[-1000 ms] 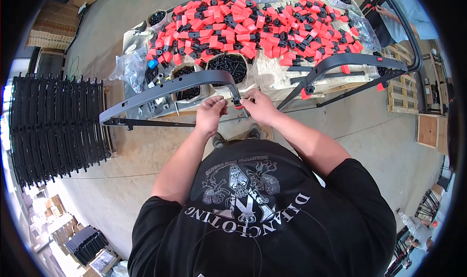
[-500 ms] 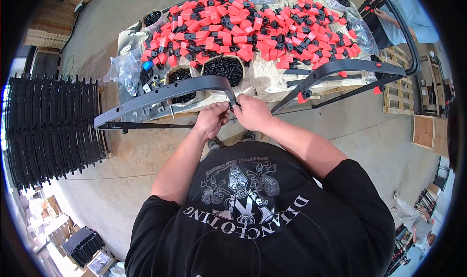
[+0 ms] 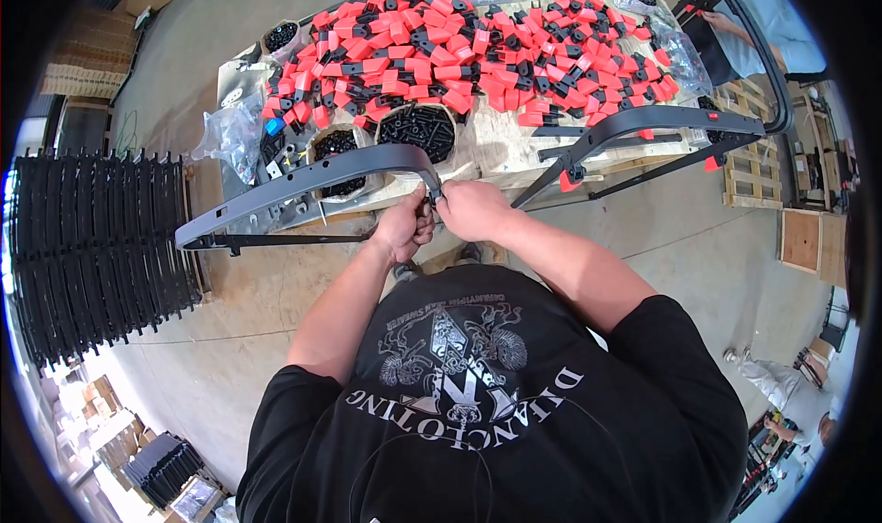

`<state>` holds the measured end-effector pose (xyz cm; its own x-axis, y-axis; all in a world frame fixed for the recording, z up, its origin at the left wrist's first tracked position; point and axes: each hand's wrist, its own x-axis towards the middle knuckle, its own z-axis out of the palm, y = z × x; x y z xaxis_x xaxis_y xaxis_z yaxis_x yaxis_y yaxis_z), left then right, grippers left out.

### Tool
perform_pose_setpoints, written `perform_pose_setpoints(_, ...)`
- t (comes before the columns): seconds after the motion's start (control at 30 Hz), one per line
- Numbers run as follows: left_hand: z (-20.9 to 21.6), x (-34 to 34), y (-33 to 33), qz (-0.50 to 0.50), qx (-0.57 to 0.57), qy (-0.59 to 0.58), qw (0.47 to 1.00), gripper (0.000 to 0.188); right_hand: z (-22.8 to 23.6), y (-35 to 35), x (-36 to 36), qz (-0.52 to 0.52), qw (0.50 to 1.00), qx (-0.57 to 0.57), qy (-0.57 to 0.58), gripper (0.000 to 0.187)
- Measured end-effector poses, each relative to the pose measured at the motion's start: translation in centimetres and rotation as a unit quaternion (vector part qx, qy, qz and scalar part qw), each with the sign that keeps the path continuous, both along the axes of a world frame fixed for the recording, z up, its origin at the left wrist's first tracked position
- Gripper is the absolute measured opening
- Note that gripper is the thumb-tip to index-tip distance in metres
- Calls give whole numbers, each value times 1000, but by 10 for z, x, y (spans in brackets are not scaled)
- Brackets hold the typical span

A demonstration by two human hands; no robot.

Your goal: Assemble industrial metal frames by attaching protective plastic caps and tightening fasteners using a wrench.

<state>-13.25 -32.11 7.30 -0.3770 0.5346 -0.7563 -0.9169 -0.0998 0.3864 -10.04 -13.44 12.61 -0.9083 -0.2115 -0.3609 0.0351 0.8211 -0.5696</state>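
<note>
A black bent metal frame (image 3: 317, 173) reaches from the left toward me, its curved end coming down between my hands. My right hand (image 3: 473, 211) is closed around that end, fingers wrapped over it. Close beside it, my left hand (image 3: 402, 226) is curled, its thumb and fingertips pressed at a small dark part by the frame's end. My fingers mostly hide that part. A second black frame (image 3: 657, 119) stands to the right, with a red-and-black piece (image 3: 569, 179) on its lower side.
Beyond the frames, a wooden table (image 3: 496, 151) bears a heap of red-and-black plastic pieces (image 3: 404, 50). Black bolts (image 3: 418, 130) fill a container near its front edge. Racked black bars (image 3: 96, 247) stand at left. Another person's arm (image 3: 730, 27) is at far right.
My left hand's fingers have shifted slightly and curl more beneath the frame's end. My right hand stays closed on it. At lower right, a distant person has moved.
</note>
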Motion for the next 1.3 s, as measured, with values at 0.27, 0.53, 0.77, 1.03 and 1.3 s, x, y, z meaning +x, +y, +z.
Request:
perform_pose_setpoints(0.27, 3, 4, 7, -7, -73, 63, 995, 49, -1, -1, 3, -7, 1000, -3, 6, 34)
perform_pose_setpoints(0.53, 1, 9, -8, 58, -54, 229, 970, 9, -11, -1, 7, -25, 998, -34, 40, 35)
perform_pose_setpoints(0.77, 15, 6, 4, 179, -92, 175, 964, 10, -12, -1, 8, -29, 998, -39, 44, 35)
perform_pose_setpoints(1.03, -7, 9, -3, 27, -109, 235, 965, 15, -11, 0, 11, -41, 997, -46, 45, 32)
perform_pose_setpoints(1.3, -6, -2, -7, -40, -55, 80, 994, 31, -14, 0, 11, -36, 998, -53, 17, 35)
